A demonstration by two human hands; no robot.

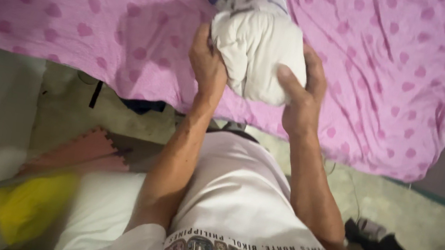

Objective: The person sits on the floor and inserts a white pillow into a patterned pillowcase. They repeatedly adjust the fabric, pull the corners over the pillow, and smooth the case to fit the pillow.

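A white cloth bundle (pixel 257 53) is held between the left hand (pixel 207 63) and right hand (pixel 302 93), both closed around its sides, above the pink dotted bedsheet (pixel 74 6). It seems soft and light; gripping at the sides is judged best.

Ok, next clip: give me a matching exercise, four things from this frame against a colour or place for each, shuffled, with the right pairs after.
Things:
1. rolled cloth bundle
2. bed sheet
3. bag
4. foam mat

Descriptions:
A. yellow, low on the left
B. pink with darker dots, spread across the top
C. white, held between the left hand and right hand
D. dull pink with a notched edge, on the floor below the sheet

Pairs: 1-C, 2-B, 3-A, 4-D
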